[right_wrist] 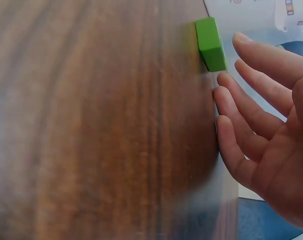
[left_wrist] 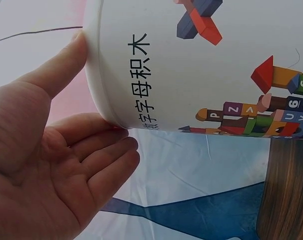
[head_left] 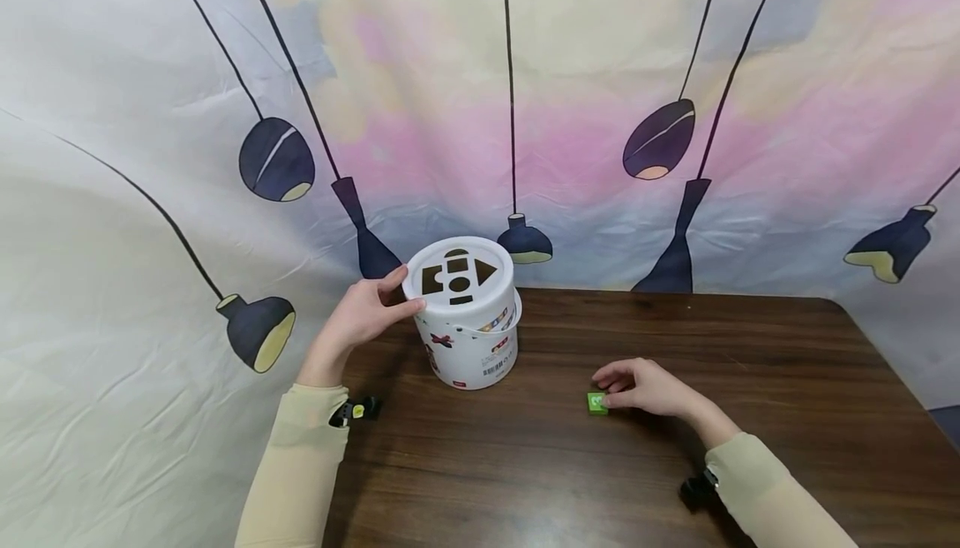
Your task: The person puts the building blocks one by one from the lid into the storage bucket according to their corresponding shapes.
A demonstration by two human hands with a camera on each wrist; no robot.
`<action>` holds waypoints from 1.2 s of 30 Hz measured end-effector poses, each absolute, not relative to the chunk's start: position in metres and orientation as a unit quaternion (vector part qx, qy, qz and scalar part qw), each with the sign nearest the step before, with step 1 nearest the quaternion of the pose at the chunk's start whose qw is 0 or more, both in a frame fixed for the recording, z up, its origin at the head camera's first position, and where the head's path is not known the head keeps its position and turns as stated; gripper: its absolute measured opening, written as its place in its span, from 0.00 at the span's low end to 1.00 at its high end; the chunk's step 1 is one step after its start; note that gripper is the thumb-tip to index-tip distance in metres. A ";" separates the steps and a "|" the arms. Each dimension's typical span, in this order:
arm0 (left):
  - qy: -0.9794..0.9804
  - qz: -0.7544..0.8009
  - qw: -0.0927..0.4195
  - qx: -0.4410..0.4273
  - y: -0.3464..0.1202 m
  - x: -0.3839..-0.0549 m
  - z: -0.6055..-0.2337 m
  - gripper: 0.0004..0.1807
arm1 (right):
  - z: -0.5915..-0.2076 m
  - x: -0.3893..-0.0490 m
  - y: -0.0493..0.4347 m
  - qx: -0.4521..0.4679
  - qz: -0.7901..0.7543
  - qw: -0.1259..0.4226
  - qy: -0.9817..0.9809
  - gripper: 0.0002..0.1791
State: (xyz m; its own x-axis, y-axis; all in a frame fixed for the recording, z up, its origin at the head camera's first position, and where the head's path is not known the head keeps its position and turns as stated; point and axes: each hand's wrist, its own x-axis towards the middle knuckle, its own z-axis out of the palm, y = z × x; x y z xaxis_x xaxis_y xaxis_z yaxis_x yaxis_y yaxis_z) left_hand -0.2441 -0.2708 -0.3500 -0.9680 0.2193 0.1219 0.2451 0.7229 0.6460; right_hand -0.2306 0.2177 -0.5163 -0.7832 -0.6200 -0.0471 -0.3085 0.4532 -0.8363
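Observation:
A white bucket [head_left: 472,348] stands upright on the table, its round lid [head_left: 490,286] pierced with several shaped holes. My left hand [head_left: 367,306] rests against the lid's left rim, thumb and index fingertip spread along the edge. In the left wrist view the thumb and loosely bent fingers of that hand [left_wrist: 56,150] lie at the bucket's rim. A small green block [head_left: 597,403] with a white number 3 on top lies right of the bucket. My right hand [head_left: 648,390] is beside it, thumb close to its edge, and the right wrist view shows a gap between fingers and block [right_wrist: 210,45].
The dark wooden table [head_left: 540,465] reaches back to a patterned cloth [head_left: 585,57] hanging behind it. A white handle [head_left: 517,315] hangs on the bucket's right side. Each wrist wears a small black camera [head_left: 697,490].

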 end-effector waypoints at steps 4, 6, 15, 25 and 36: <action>-0.928 -0.351 0.020 -0.126 -0.271 -0.245 -0.350 0.46 | -0.515 -0.226 0.215 -0.283 -0.424 0.165 0.844 0.22; -0.929 -0.349 0.020 -0.125 -0.271 -0.245 -0.350 0.46 | -0.514 -0.223 0.213 -0.286 -0.406 0.157 0.853 0.21; -0.929 -0.349 0.020 -0.124 -0.270 -0.243 -0.349 0.45 | -0.510 -0.217 0.205 -0.298 -0.362 0.136 0.873 0.18; -0.927 -0.352 0.016 -0.125 -0.270 -0.244 -0.348 0.46 | -0.513 -0.217 0.205 -0.303 -0.355 0.100 0.879 0.18; -0.931 -0.344 0.015 -0.122 -0.271 -0.243 -0.349 0.46 | -0.506 -0.226 0.203 -0.285 -0.381 0.118 0.872 0.13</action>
State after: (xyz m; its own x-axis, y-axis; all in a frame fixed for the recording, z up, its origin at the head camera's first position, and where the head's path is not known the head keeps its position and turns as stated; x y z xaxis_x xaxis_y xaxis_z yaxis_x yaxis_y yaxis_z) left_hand -0.2434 -0.2705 -0.3490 -0.9700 0.2161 0.1111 0.2365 0.7340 0.6366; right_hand -0.2260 0.2034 -0.5059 -0.8101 -0.5861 0.0115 -0.4068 0.5481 -0.7308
